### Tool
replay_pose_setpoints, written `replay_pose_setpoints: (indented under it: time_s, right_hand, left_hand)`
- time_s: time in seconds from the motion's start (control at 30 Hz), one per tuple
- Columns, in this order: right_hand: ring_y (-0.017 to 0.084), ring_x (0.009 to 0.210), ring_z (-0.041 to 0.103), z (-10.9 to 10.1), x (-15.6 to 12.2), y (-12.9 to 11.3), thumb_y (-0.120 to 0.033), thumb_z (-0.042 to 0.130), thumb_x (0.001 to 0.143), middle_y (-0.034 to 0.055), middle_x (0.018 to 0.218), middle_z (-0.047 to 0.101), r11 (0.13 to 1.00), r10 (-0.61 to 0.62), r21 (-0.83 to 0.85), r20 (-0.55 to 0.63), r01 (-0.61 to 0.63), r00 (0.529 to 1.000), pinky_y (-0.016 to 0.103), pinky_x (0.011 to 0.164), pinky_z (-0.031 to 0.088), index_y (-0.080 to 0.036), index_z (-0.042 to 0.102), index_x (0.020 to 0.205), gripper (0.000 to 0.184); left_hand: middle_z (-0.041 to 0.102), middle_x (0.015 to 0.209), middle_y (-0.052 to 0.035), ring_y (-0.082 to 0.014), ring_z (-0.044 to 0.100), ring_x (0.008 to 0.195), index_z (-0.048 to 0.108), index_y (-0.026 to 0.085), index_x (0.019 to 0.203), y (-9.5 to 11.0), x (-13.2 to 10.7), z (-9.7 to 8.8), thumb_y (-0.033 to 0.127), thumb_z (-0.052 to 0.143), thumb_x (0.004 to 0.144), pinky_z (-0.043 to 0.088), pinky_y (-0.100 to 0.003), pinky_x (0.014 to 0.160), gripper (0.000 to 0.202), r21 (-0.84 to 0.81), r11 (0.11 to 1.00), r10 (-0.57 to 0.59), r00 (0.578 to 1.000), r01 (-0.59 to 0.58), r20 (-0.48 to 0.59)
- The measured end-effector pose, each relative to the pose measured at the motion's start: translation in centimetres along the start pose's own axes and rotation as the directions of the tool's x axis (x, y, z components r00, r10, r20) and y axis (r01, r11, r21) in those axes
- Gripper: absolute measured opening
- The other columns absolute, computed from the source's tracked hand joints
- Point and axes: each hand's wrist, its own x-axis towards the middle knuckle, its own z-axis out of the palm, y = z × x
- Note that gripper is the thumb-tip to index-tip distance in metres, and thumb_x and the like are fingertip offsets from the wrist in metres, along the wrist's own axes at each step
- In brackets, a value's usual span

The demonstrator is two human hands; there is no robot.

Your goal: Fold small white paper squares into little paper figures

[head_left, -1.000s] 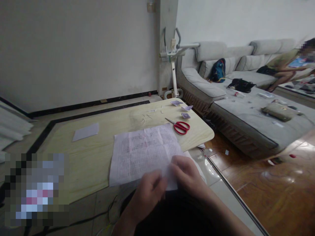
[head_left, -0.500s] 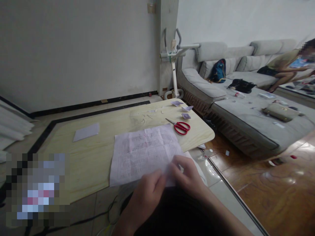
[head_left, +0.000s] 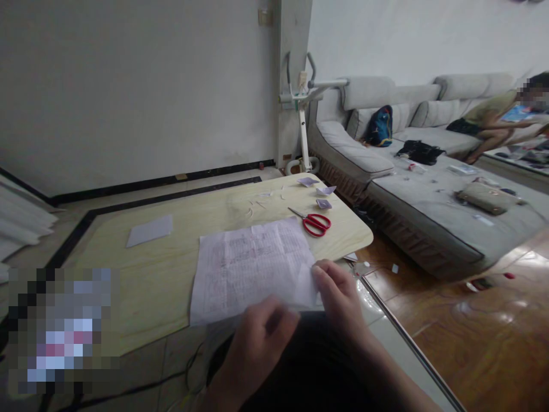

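Observation:
My right hand [head_left: 341, 292] pinches a small piece of white paper [head_left: 306, 284] between thumb and fingers, over the near right corner of a large creased printed sheet [head_left: 249, 263]. My left hand [head_left: 268, 329] is apart from that piece, by the sheet's near edge. Its fingertips are blurred, with the thumb and loosely bent fingers apart and nothing seen between them. Beyond the sheet, red-handled scissors [head_left: 316, 224] lie with their blades pointing to the far left. Three small folded paper pieces [head_left: 324, 203] sit near the table's far right corner.
The pale wooden table [head_left: 150, 286] also carries a folded white paper [head_left: 150, 230] at the left and thin paper scraps [head_left: 257, 203] farther back. To the right stands a grey sofa [head_left: 420, 212] with bags on it. A person [head_left: 489, 117] sits at its far end.
My hands have parted. The right hand has shifted slightly right with the small paper, which now shows more plainly. My left hand has come away from it.

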Motion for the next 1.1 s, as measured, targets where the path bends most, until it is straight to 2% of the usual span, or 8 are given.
replay_pose_setpoints:
  time_s: [0.23, 0.43, 0.57, 0.73, 0.8, 0.87, 0.93, 1.1]
  right_hand:
    - [0.012, 0.056, 0.039, 1.4, -1.0, 0.9, -0.038, 0.059, 0.089, -0.0047, 0.056, 0.044, 0.985, 0.101, 0.134, 0.075, -0.111, 0.992, 0.025, 0.052, 0.031, -0.02, 0.05, 0.059, 0.036]
    - [0.012, 0.054, 0.04, 1.6, -0.7, 0.3, -0.038, 0.058, 0.088, -0.0045, 0.054, 0.045, 0.988, 0.119, 0.093, 0.06, -0.124, 0.991, 0.025, 0.052, 0.032, -0.02, 0.049, 0.057, 0.036]
    - [0.013, 0.056, 0.042, 1.5, -0.6, -0.6, -0.038, 0.056, 0.088, -0.0037, 0.055, 0.045, 0.998, 0.067, -0.003, 0.073, -0.067, 0.995, 0.025, 0.053, 0.034, -0.02, 0.049, 0.058, 0.035]
    - [0.013, 0.055, 0.04, 1.6, -0.8, -1.3, -0.036, 0.055, 0.086, -0.0037, 0.056, 0.042, 0.996, 0.06, -0.075, 0.202, -0.046, 0.978, 0.024, 0.05, 0.033, -0.021, 0.044, 0.058, 0.034]
    - [0.012, 0.054, 0.039, 1.7, -1.0, -1.2, -0.038, 0.055, 0.086, -0.0042, 0.056, 0.04, 0.996, 0.088, -0.053, 0.24, -0.078, 0.967, 0.023, 0.048, 0.033, -0.021, 0.043, 0.058, 0.034]
    - [0.012, 0.052, 0.039, 1.7, -1.1, -1.1, -0.041, 0.054, 0.086, -0.0047, 0.056, 0.04, 0.988, 0.149, 0.002, 0.267, -0.155, 0.952, 0.023, 0.046, 0.033, -0.022, 0.043, 0.061, 0.034]
    - [0.012, 0.051, 0.04, 1.6, -1.2, -1.0, -0.043, 0.054, 0.086, -0.0046, 0.057, 0.04, 0.976, 0.195, 0.034, 0.3, -0.215, 0.934, 0.022, 0.044, 0.033, -0.022, 0.044, 0.063, 0.033]
    - [0.012, 0.053, 0.042, 1.5, -1.2, -1.7, -0.039, 0.054, 0.085, -0.0038, 0.059, 0.042, 0.979, 0.2, -0.033, 0.367, -0.202, 0.908, 0.021, 0.044, 0.034, -0.021, 0.045, 0.062, 0.03]
  left_hand:
    - [0.055, 0.054, 0.0034, -0.0132, 0.054, 0.051, 0.049, 0.022, 0.063, 0.3, 0.4, 1.4, 0.035, 0.05, 0.093, 0.038, -0.024, 0.051, 0.033, 0.06, 0.997, 0.047, 0.984, -0.037, -0.172]
    - [0.057, 0.057, 0.0022, -0.0139, 0.055, 0.054, 0.054, 0.021, 0.068, -0.2, 0.2, 1.3, 0.033, 0.05, 0.091, 0.042, -0.024, 0.054, 0.027, 0.047, 0.999, 0.031, 0.978, -0.022, -0.207]
    - [0.055, 0.056, 0.0037, -0.013, 0.055, 0.053, 0.053, 0.021, 0.066, -0.4, 0.5, 1.0, 0.031, 0.051, 0.089, 0.043, -0.023, 0.053, 0.025, -0.166, 0.984, -0.078, 0.989, 0.057, -0.127]
    - [0.062, 0.061, 0.0004, -0.0173, 0.062, 0.057, 0.059, 0.02, 0.077, -1.0, 0.5, 0.9, 0.051, 0.053, 0.089, 0.05, -0.027, 0.055, 0.034, -0.417, 0.894, -0.242, 0.961, 0.166, -0.137]
    - [0.057, 0.055, 0.0023, -0.015, 0.057, 0.052, 0.058, 0.02, 0.072, -1.5, 0.6, 1.0, 0.055, 0.056, 0.088, 0.047, -0.025, 0.052, 0.039, -0.443, 0.881, -0.217, 0.974, 0.166, -0.068]
    - [0.047, 0.047, 0.0052, -0.0118, 0.049, 0.045, 0.054, 0.02, 0.064, -1.9, 0.7, 1.1, 0.058, 0.054, 0.088, 0.042, -0.023, 0.048, 0.045, -0.502, 0.851, -0.136, 0.988, 0.155, 0.075]
    - [0.047, 0.045, 0.005, -0.0112, 0.048, 0.043, 0.054, 0.019, 0.063, -2.2, 0.9, 1.2, 0.059, 0.052, 0.088, 0.041, -0.023, 0.046, 0.047, -0.567, 0.808, -0.077, 0.982, 0.162, 0.17]
    - [0.059, 0.055, 0.0011, -0.0139, 0.058, 0.054, 0.058, 0.019, 0.065, -1.8, 0.7, 1.2, 0.054, 0.055, 0.09, 0.047, -0.024, 0.055, 0.043, -0.48, 0.854, -0.153, 0.979, 0.199, 0.133]
